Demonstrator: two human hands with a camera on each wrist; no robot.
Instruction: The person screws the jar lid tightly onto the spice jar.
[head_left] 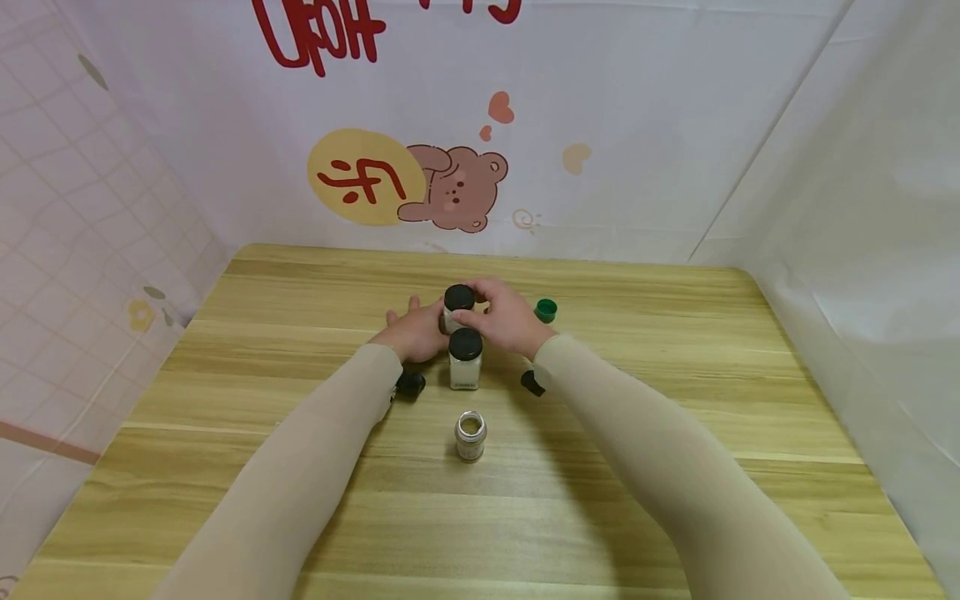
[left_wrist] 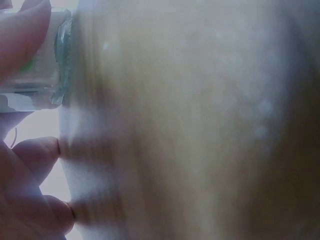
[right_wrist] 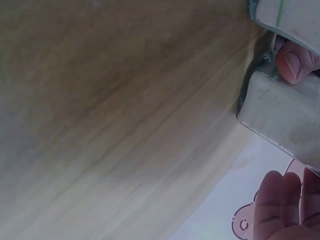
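Observation:
A clear glass jar with a black lid (head_left: pixel 459 297) stands at the back of a row, between both hands. My left hand (head_left: pixel 422 332) holds its left side, thumb across the glass jar (left_wrist: pixel 52 75) in the left wrist view, other fingers spread below. My right hand (head_left: pixel 510 318) grips the same jar near its lid, thumb in front and fingers behind. Nearer to me stands a second black-lidded square jar (head_left: pixel 465 367) with pale contents. The right wrist view shows the rear jar (right_wrist: pixel 280 115) with a thumb tip on it; whose thumb, I cannot tell.
A small uncapped glass bottle (head_left: pixel 470 442) stands closest to me, in line with the jars. Behind the right wrist lies a green cap (head_left: pixel 546 311). The wooden table (head_left: pixel 637 517) meets a printed white cloth wall (head_left: pixel 622 183) at its back edge.

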